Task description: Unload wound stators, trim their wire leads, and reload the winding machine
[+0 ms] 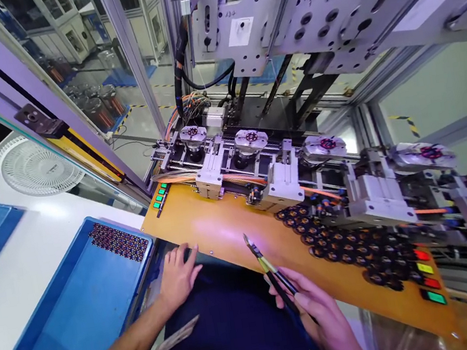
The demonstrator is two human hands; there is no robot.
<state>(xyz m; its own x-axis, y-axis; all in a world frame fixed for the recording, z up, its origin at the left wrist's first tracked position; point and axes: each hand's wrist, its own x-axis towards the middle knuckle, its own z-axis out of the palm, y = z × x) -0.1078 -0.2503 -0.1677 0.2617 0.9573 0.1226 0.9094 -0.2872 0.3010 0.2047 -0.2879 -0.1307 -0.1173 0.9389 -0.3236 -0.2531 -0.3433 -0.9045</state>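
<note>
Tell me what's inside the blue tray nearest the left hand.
Small dark parts lie packed at the far end of the blue tray. What lies beneath them is covered, and the tray's near corner is cut off by the picture's edge.

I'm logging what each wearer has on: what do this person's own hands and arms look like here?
The left hand and right hand are ungloved, with no ring or watch that I can make out. The left forearm is uncovered over nearly all that shows; the right is mostly out of frame. Dark blue clothing covers the body.
</note>
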